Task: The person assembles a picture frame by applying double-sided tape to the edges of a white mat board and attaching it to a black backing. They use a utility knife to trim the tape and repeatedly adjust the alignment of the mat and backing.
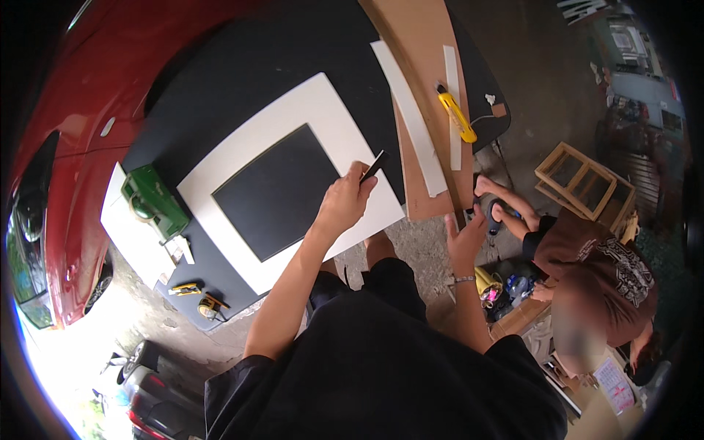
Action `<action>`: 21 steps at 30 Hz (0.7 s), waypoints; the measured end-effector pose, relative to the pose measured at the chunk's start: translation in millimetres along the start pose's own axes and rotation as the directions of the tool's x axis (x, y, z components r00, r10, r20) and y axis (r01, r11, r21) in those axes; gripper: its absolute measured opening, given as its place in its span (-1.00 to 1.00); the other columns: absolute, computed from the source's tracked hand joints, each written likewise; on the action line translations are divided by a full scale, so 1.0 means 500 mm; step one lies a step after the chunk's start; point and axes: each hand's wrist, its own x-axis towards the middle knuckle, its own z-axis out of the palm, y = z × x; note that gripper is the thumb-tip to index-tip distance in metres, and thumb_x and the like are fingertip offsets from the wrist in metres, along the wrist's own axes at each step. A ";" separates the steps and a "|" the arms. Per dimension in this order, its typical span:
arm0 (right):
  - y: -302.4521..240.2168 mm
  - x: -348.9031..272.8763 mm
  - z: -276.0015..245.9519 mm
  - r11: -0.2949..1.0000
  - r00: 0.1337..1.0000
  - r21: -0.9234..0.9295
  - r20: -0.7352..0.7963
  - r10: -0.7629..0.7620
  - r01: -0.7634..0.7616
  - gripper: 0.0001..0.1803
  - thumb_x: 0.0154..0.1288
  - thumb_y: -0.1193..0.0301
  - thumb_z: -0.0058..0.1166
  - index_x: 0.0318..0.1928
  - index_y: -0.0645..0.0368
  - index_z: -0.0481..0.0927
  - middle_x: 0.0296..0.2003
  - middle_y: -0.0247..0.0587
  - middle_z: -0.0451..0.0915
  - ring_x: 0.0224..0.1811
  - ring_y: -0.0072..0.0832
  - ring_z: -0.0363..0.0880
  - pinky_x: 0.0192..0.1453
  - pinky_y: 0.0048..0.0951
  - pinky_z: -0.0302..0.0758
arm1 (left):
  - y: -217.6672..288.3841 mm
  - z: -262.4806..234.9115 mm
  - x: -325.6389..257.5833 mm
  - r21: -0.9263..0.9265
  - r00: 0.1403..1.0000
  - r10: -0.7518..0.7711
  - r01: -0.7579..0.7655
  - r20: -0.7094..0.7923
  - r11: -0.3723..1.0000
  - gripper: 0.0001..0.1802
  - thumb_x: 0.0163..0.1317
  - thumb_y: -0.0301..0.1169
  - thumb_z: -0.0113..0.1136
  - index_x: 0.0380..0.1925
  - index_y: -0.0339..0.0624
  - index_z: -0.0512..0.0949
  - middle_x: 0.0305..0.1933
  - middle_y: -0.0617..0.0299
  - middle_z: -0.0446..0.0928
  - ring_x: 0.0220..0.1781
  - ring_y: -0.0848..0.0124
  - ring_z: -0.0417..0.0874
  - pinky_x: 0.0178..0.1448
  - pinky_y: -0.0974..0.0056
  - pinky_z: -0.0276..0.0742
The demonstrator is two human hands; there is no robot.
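Observation:
A white mat board (242, 158) with a square window cut out of it lies on a black table (242, 66). My left hand (343, 204) rests on the board's right side and grips a thin black blade-like tool (374, 166) that points up and to the right. My right hand (466, 238) hovers open, fingers spread, just off the table's near corner, beside a brown cardboard sheet (418, 33). A bracelet sits on that wrist.
A green tool (150, 198) sits on a white sheet at the table's left. A yellow utility knife (456, 114), white strips (412, 121) and a tape measure (210, 306) lie about. A person in a brown shirt (594, 279) crouches at right by wooden frames (583, 180). A red car (66, 139) stands left.

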 end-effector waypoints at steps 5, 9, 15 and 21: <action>0.089 0.007 0.026 0.946 0.906 0.132 0.350 0.236 -0.298 -0.48 0.26 0.22 0.39 0.07 0.22 0.46 -0.37 -0.01 0.65 -0.36 -0.04 0.69 -0.29 -0.06 0.56 | 0.018 0.101 0.096 0.312 0.994 0.103 -0.105 0.021 0.944 -0.78 0.44 -0.30 0.20 -0.12 -0.22 0.49 -0.38 0.06 0.61 -0.30 0.05 0.75 -0.19 0.05 0.59; 0.129 0.018 0.011 0.948 0.946 0.255 0.305 0.106 -0.188 -0.68 0.28 0.30 0.38 -0.28 0.23 0.49 -0.55 -0.05 0.58 -0.52 -0.12 0.62 -0.42 -0.16 0.48 | 0.047 0.119 0.144 0.336 0.996 0.089 -0.092 0.025 0.937 -0.70 0.31 -0.30 0.35 -0.01 -0.14 0.63 -0.22 0.09 0.62 -0.19 0.05 0.72 -0.12 0.07 0.58; 0.088 0.035 -0.047 0.855 0.841 0.319 0.496 0.218 -0.410 -0.62 0.27 0.33 0.40 -0.47 0.23 0.46 -0.64 -0.12 0.50 -0.64 -0.42 0.44 -0.50 -0.34 0.36 | 0.051 0.148 0.167 0.491 0.979 0.190 -0.134 -0.067 0.861 -0.74 0.27 -0.29 0.40 -0.09 -0.11 0.64 -0.36 0.13 0.66 -0.36 0.22 0.68 -0.11 0.12 0.48; 0.063 -0.001 -0.036 0.721 0.820 0.475 0.524 0.229 -0.505 -0.69 0.22 0.34 0.45 -0.44 0.22 0.55 -0.67 -0.33 0.44 -0.60 -0.62 0.34 -0.50 -0.45 0.33 | 0.032 0.141 0.173 0.648 0.922 0.387 -0.279 -0.027 0.709 -0.82 0.25 -0.35 0.39 -0.20 -0.11 0.64 -0.41 0.23 0.61 -0.37 0.28 0.61 -0.10 0.17 0.38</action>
